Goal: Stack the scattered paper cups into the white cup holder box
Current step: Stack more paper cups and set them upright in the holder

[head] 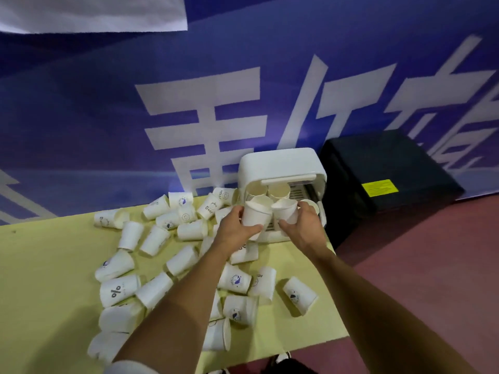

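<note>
The job looks barely begun. The white rounded plastic cup holder box [280, 163] stands open at 1 o'clock on the pale yellow tabletop [54, 252], with a few upright paper cups [271, 190] already inside. The left hand [237, 228] has its fingers wrapped round a plain white paper cup [256, 215]. The right hand [303, 228] has its fingers round a second white cup [286, 211]. Both cups are at the box's mouth. Many scattered printed paper cups [118, 290] lie on their sides from 6 to 11 o'clock, not yet stacked.
</note>
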Motion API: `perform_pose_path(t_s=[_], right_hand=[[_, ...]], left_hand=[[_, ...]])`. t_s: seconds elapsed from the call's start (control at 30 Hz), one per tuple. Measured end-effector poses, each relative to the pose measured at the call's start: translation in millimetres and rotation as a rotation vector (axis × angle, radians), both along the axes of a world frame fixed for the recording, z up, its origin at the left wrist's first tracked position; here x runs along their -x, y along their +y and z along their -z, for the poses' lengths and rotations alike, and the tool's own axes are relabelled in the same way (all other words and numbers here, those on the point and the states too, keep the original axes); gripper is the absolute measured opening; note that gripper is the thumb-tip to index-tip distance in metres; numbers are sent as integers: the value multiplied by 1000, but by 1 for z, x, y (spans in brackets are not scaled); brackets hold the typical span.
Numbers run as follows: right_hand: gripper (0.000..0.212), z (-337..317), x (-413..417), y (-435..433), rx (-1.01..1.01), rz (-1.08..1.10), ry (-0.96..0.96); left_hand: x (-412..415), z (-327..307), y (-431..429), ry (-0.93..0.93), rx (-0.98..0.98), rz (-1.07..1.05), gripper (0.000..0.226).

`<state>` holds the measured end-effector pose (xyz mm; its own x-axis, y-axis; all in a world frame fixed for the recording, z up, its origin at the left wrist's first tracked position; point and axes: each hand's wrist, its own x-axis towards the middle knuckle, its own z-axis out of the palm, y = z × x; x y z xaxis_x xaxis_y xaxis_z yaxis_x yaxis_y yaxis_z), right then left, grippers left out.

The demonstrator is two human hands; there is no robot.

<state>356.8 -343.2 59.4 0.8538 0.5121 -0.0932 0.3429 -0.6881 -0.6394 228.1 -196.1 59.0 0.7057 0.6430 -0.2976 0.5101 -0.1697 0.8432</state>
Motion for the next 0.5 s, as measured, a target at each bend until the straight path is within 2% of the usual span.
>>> perform_pose_path(t_s=[0.2,0.5], right_hand=[[64,7,-27,-29,2,143,-12],[59,27,-82,-31,-113,68,11]], left_hand=[[-26,13,-24,19,41,105,66],[-57,32,-51,105,55,117,71]])
